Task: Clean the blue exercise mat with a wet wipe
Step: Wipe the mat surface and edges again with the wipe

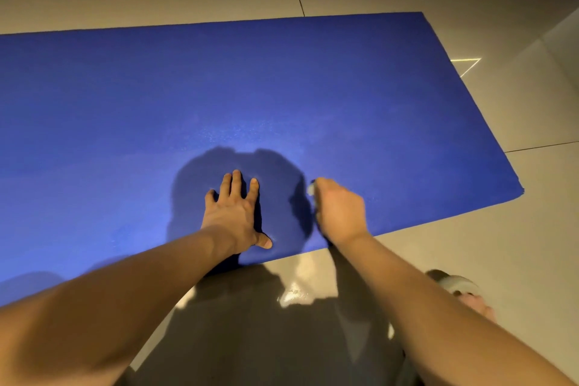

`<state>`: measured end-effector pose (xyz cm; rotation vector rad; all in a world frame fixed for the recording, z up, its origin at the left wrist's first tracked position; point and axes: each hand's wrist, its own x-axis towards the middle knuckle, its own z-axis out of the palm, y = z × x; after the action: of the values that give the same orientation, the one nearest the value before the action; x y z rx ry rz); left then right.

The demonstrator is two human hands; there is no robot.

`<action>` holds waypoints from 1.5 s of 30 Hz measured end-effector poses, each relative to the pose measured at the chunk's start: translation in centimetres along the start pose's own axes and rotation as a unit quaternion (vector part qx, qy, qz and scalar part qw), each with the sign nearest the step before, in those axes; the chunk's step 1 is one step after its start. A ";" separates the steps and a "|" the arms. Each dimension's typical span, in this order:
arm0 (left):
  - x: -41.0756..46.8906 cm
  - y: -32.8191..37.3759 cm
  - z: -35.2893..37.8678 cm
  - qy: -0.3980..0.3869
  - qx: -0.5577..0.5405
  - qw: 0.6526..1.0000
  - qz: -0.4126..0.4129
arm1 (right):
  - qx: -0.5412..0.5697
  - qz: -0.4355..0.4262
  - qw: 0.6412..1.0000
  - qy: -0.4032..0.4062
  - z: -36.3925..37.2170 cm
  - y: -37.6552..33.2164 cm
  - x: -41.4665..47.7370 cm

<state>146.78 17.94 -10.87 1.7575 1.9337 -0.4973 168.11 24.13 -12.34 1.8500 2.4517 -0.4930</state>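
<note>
two hands on blue exercise mat (282,88), wet wipe (311,189) held in right hand (340,211).
left hand (233,213) is laid flat on the mat, fingers straight and spread, thumb stuck out toward the near edge, nothing held. right hand is set just beside it, not touching it, fingers curled round the wet wipe; only a pale bit of wipe is seen at the knuckles, down against the mat. mat is spread flat on the tiled floor (517,260), with its right end and near edge in view and both hands close to the near edge. shadows of head and arms are cast on mat and floor. a foot in a grey slipper (457,283) is partly seen at lower right, on the floor beside the right forearm.
</note>
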 end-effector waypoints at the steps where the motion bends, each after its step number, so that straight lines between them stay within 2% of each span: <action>1: 0.0 0.0 0.0 0.002 0.001 1.000 -0.001 | -0.012 0.039 0.999 0.019 -0.7 2.2 0.6; 4: -0.1 0.1 -0.2 0.008 0.006 1.000 -0.002 | -0.006 0.164 0.984 0.070 -2.5 6.6 1.8; 7: -0.2 0.1 -0.3 0.004 0.014 1.000 -0.005 | 0.042 0.205 0.973 0.096 -1.6 4.6 2.0; 9: -0.3 0.3 -0.6 0.005 0.031 0.999 -0.002 | 0.080 0.142 0.983 0.085 -0.2 0.8 1.6; 11: -0.4 0.2 -1.1 0.009 0.055 0.998 0.010 | 0.072 0.053 0.996 0.019 0.9 -2.9 0.7; 14: 0.0 -1.1 -2.8 0.023 0.072 0.996 0.048 | 0.038 -0.026 0.999 -0.017 0.3 -2.4 0.9; 15: 0.3 -1.7 -3.4 0.029 0.071 0.995 0.064 | 0.026 -0.018 0.999 -0.006 -0.2 -0.6 1.3; 17: 0.7 -2.7 -4.2 0.043 0.059 0.995 0.072 | 0.020 0.057 0.997 0.041 -1.2 3.4 2.4; 20: 1.6 -2.8 -4.2 0.030 0.022 0.999 0.007 | 0.018 0.178 0.980 0.091 -2.3 6.4 3.8; 22: 2.3 -2.3 -4.2 -0.007 0.018 1.000 -0.019 | 0.031 0.196 0.975 0.103 -1.8 4.7 3.9; 24: 2.9 -1.8 -4.3 -0.016 0.032 0.999 -0.030 | 0.060 0.142 0.983 0.101 -0.6 1.3 3.3; 27: 3.3 -1.6 -4.4 -0.017 0.033 0.999 -0.034 | 0.056 0.001 0.998 0.027 1.2 -3.8 2.0; 29: 3.3 -1.7 -4.3 -0.017 0.031 0.999 -0.038 | 0.044 -0.065 0.997 0.012 0.9 -3.2 2.1; 30: 3.3 -1.8 -4.3 -0.017 0.031 0.999 -0.039 | 0.042 -0.068 0.997 0.021 0.4 -1.6 2.6; 31: 3.4 -1.8 -4.3 -0.016 0.032 0.999 -0.038 | 0.039 -0.043 0.998 0.033 -0.1 0.5 3.1; 35: 3.4 -2.0 -4.2 -0.014 0.027 0.999 -0.036 | 0.021 0.148 0.985 0.089 -2.2 7.5 4.7; 37: 3.4 -1.9 -4.1 -0.013 0.026 0.999 -0.041 | 0.001 0.173 0.980 0.097 -2.0 6.7 4.8; 39: 3.4 -1.9 -3.9 -0.010 0.025 0.999 -0.044 | 0.007 0.135 0.986 0.094 -1.0 3.2 4.3; 42: 3.3 -2.0 -3.9 -0.009 0.018 0.999 -0.042 | 0.037 -0.001 0.999 0.034 1.1 -3.4 2.8; 45: 3.2 -2.1 -3.9 -0.006 0.010 0.999 -0.043 | 0.014 -0.088 0.996 0.017 1.0 -3.2 3.5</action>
<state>144.04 22.52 -9.55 1.6867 2.0092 -0.5579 163.91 26.39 -13.29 1.6746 2.6579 -0.5080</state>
